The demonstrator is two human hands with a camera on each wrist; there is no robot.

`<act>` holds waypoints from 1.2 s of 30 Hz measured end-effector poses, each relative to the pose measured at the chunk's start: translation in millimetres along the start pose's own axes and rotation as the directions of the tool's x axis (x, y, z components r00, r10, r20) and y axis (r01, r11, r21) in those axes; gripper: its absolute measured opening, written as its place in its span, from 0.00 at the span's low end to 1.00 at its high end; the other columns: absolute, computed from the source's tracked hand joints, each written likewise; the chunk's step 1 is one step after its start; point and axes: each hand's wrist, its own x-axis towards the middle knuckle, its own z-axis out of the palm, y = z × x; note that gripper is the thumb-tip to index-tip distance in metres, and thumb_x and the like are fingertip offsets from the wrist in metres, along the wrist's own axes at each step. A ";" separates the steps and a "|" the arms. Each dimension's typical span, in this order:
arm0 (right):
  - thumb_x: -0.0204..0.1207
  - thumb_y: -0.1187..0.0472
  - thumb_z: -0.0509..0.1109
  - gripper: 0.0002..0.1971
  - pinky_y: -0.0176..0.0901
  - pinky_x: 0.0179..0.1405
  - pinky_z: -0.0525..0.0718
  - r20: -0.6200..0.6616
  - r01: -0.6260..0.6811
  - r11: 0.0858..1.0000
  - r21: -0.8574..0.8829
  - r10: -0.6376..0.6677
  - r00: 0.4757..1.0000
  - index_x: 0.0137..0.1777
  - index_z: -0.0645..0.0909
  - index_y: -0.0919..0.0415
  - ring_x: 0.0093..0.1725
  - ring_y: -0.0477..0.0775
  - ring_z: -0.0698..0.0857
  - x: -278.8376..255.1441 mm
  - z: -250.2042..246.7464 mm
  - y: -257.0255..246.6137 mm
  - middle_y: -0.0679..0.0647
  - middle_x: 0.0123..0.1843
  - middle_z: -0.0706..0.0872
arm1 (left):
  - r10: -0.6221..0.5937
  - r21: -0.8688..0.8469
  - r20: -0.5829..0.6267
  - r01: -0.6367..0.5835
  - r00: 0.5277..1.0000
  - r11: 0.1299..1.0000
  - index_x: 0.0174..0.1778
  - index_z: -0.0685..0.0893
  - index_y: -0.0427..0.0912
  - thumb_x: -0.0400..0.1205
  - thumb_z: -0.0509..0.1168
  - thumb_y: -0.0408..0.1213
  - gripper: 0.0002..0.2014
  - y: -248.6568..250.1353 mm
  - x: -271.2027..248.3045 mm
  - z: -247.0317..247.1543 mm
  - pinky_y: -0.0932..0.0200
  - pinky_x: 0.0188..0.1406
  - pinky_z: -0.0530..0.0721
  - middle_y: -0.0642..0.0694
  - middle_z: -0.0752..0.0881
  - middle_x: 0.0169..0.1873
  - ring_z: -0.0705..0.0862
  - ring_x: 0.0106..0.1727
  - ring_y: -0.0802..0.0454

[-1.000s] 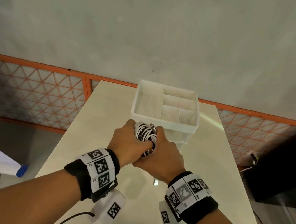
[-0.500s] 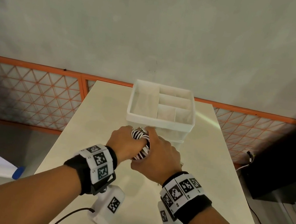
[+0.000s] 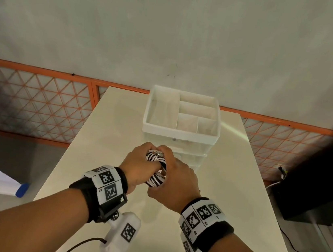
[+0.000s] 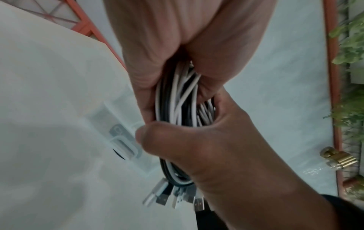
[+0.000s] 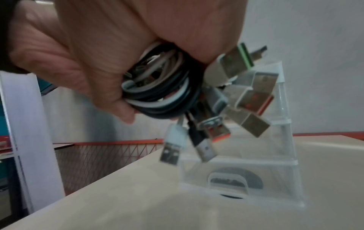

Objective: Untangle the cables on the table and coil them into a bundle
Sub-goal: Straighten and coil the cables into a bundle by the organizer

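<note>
While both my hands clamp the coil, I judge the coiling step nearly done: black and white cables (image 3: 156, 170) are wound into one tight bundle, held up off the surface (image 3: 104, 139), just in front of the organizer box (image 3: 180, 135).

My left hand (image 3: 139, 165), on the side of the bundle away from the box's right half, has its fingers (image 4: 141, 93) curled tight round the coil, thumb closing over it. My right hand (image 3: 175, 182) wraps the other side, fingers (image 5: 65, 80) curled round the loops.

Plug ends (image 5: 232, 99) fan out loose under the bundle, several USB heads, not tucked in.

Next move, as I judge it: keep one hand firm so the loops don't spring apart, tuck or wrap the loose ends, then set the bundle down. Risk: letting go with both hands lets the coil unwind.

Containers: the box top has one long compartment on its left and smaller ones to the right; all look empty in the head view. Below sit clear drawers (image 5: 236, 179); contents too blurred to tell.
</note>
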 end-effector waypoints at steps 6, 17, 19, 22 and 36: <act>0.66 0.52 0.77 0.47 0.53 0.44 0.87 -0.070 -0.051 0.994 -0.094 0.044 0.997 0.79 0.49 0.43 0.46 0.58 0.85 -4.3 16.6 -1.6 0.49 0.55 0.78 | -0.017 -0.003 -0.135 0.016 0.991 1.000 0.48 0.83 0.49 0.75 0.69 0.33 0.08 -3.5 6.4 10.0 0.54 0.38 0.87 0.45 0.89 0.43 0.89 0.44 0.47; 0.62 0.53 0.73 0.41 0.48 0.46 0.86 0.031 -0.182 0.982 -0.047 0.184 0.982 0.75 0.59 0.37 0.50 0.61 0.88 3.8 4.2 54.0 0.46 0.54 0.89 | -0.205 -0.119 0.339 0.258 0.918 0.959 0.62 0.82 0.43 0.79 0.73 0.44 0.17 -18.2 30.7 -18.5 0.48 0.58 0.87 0.40 0.88 0.56 0.87 0.56 0.45; 0.62 0.52 0.73 0.42 0.49 0.49 0.86 0.032 -0.229 0.971 -0.072 0.232 0.972 0.76 0.58 0.36 0.51 0.62 0.88 6.3 -0.2 66.2 0.48 0.55 0.89 | -0.279 -0.227 0.303 0.353 0.911 0.908 0.57 0.83 0.41 0.82 0.71 0.42 0.12 -27.8 42.1 -12.3 0.46 0.55 0.87 0.40 0.87 0.53 0.86 0.53 0.43; 0.62 0.53 0.73 0.43 0.48 0.48 0.85 0.022 -0.280 0.957 -0.077 0.283 0.959 0.77 0.59 0.36 0.50 0.62 0.87 10.2 -5.0 78.6 0.47 0.54 0.89 | -0.378 -0.361 0.254 0.449 0.890 0.817 0.56 0.81 0.38 0.84 0.67 0.36 0.07 -36.8 64.8 10.0 0.50 0.46 0.85 0.40 0.87 0.48 0.86 0.48 0.44; 0.57 0.52 0.76 0.44 0.50 0.47 0.89 0.029 -0.282 0.959 0.009 0.281 0.959 0.73 0.60 0.33 0.45 0.56 0.87 5.4 -8.8 84.7 0.40 0.45 0.82 | -0.377 -0.594 0.441 0.580 0.814 0.557 0.48 0.87 0.39 0.81 0.70 0.37 0.06 -50.6 96.2 53.2 0.52 0.50 0.80 0.45 0.89 0.42 0.84 0.45 0.47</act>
